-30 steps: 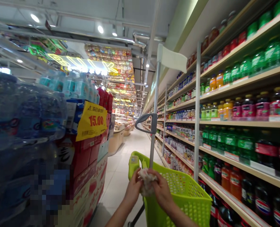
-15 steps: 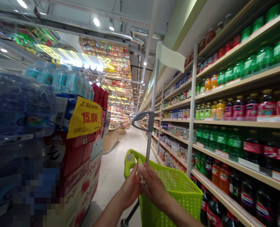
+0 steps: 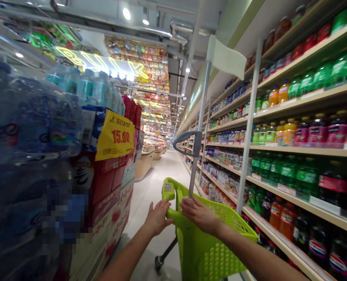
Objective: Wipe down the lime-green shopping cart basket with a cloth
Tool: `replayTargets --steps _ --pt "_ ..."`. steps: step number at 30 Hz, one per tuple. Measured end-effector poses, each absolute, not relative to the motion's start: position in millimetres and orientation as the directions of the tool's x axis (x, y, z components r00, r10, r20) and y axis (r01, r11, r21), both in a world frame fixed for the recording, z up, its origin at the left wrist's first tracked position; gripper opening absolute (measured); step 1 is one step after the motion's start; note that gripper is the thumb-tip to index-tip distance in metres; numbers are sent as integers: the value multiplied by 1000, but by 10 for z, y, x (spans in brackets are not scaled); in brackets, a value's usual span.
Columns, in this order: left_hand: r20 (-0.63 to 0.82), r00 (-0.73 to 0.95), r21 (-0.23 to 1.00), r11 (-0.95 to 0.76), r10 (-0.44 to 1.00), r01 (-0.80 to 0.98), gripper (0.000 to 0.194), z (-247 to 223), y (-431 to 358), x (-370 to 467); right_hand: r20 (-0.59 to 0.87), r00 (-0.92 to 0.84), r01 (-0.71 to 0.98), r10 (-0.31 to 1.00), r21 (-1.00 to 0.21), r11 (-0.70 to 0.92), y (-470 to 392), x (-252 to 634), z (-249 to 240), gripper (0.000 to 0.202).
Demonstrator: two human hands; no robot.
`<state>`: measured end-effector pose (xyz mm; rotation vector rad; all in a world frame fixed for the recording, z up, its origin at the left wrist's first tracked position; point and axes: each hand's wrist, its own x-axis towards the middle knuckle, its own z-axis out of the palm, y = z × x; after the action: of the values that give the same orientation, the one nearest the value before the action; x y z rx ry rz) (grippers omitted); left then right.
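Observation:
My left hand (image 3: pixel 158 217) is open, thumb and fingers apart, just beside the handle (image 3: pixel 173 212) of a lime-green shopping cart (image 3: pixel 214 246). Whether its fingertips touch the handle is hard to tell. My right hand (image 3: pixel 201 215) is over the cart's near rim, in front of the foot of a metal pole (image 3: pixel 201 117). Its fingers are pressed together and bent; what they hold, if anything, is hidden. A grey loop handle (image 3: pixel 188 143) and a pale flag-shaped plate (image 3: pixel 227 58) are fixed to the pole.
Shelves of drink bottles (image 3: pixel 289 171) line the right side. At left stand shrink-wrapped water bottles (image 3: pixel 38 128) and stacked cartons (image 3: pixel 105 183) with a yellow price sign (image 3: pixel 116 134). Between them a tiled aisle (image 3: pixel 164 168) runs ahead, past wooden display counters (image 3: pixel 144 162).
My hands were together around a crumpled white tissue; now they are apart, the left opened and the right moved over the cart's rim. The tissue no longer shows clearly. The view shifted left.

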<state>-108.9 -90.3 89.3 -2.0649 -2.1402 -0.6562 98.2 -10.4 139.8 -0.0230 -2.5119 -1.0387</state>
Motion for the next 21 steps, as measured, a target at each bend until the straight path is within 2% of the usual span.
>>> replayTargets --steps 2,5,7,12,14,19,21 --pt "363 -87 248 -6 928 969 52 912 -889 -1062 441 -890 244 -117 675 696 -86 959 1575 45" --pt "367 -104 265 3 924 964 51 922 -884 -1021 657 -753 487 -36 592 642 -51 873 1953 46" --pt "375 -110 274 3 920 962 50 904 -896 -995 690 -723 530 -16 570 628 -46 858 1953 46" --pt "404 -127 307 -3 906 952 52 844 -928 -964 381 -914 199 -140 722 663 -85 1036 1253 49" --pt "408 -132 319 -6 903 948 53 838 -929 -969 364 -920 186 -145 732 656 -68 1066 1242 50" --pt "365 -161 346 27 917 938 55 875 -962 -976 683 -727 521 -73 617 589 -16 939 1938 54" --pt "355 -169 352 36 919 935 55 894 -994 -972 708 -701 544 -86 609 577 -22 925 1976 54"
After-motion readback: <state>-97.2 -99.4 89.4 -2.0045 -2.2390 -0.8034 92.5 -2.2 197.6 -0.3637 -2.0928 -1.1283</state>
